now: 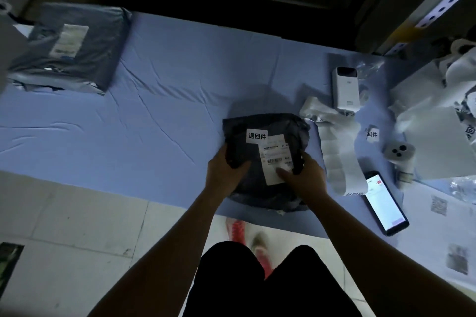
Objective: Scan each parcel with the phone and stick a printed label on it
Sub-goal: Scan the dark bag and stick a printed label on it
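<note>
Two hands, left hand point(226, 170) and right hand point(306, 175), clutch the parcel point(280, 126) by its sides; its printed label point(257, 135) looks stuck on, so setting it aside seems next.

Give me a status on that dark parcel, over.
Left hand and right hand grip dark parcel. Small white label stuck on. Phone lies to its right. Nothing blocking.

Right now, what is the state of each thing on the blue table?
Dark parcel: held, printed label stuck on.
Left hand: grips the parcel's left edge.
Right hand: grips its right edge, thumb on the shipping label.
Phone: lying face up, screen lit.
Grey parcel, far left: lying flat, untouched.
</note>
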The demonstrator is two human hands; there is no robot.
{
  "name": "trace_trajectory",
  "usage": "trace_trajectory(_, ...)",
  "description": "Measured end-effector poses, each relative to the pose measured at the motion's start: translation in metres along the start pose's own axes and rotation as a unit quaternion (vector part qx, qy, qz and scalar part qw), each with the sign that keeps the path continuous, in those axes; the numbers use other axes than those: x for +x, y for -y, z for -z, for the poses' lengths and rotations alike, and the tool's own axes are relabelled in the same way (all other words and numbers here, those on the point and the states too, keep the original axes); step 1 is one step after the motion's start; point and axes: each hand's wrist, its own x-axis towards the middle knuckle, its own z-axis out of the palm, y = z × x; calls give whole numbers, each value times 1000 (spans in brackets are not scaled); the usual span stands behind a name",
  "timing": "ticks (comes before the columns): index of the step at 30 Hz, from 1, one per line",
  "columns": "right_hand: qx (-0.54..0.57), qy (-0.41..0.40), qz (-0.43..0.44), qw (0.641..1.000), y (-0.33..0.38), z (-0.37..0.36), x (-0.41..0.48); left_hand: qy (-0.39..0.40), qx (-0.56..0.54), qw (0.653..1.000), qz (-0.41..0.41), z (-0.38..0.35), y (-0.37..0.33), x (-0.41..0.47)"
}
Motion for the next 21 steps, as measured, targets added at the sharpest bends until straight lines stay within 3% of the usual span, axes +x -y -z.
trace_trajectory(3,35,21,44,998,-1,0,-14,-3,-15,999,31,7,9,-22)
trace_trajectory(8,83,37,133,987,30,-9,-37,-100,-27,995,13,58,6,-64)
trace_trajectory(14,120,76,242,960,131,-53,-79,-237,10,971,-22,172,13,-110)
trace_trajectory(21,73,111,329,935,244,-145,-144,-319,-73,945,10,294,86,-152)
